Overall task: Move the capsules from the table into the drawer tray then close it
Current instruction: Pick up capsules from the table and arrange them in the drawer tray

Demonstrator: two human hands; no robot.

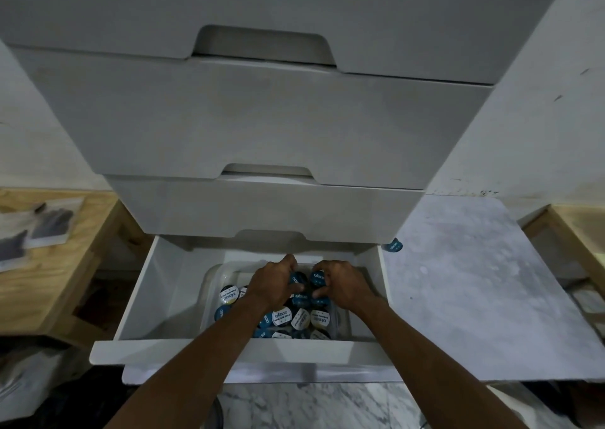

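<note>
The bottom drawer (170, 281) of a white cabinet stands pulled out. Inside it sits a clear plastic tray (212, 273) holding several blue and white capsules (284, 317). Both my hands reach down into the tray. My left hand (273, 281) is curled around blue capsules at the tray's far side. My right hand (340, 284) grips blue capsules (317, 279) just beside it. One blue capsule (393, 246) lies on the marble table (474, 281), next to the drawer's back right corner.
Three shut drawers (262, 127) rise above the open one. A wooden shelf unit (59, 265) with packets stands at the left, another wooden frame (576, 232) at the right. Marble floor (311, 405) shows below the drawer front.
</note>
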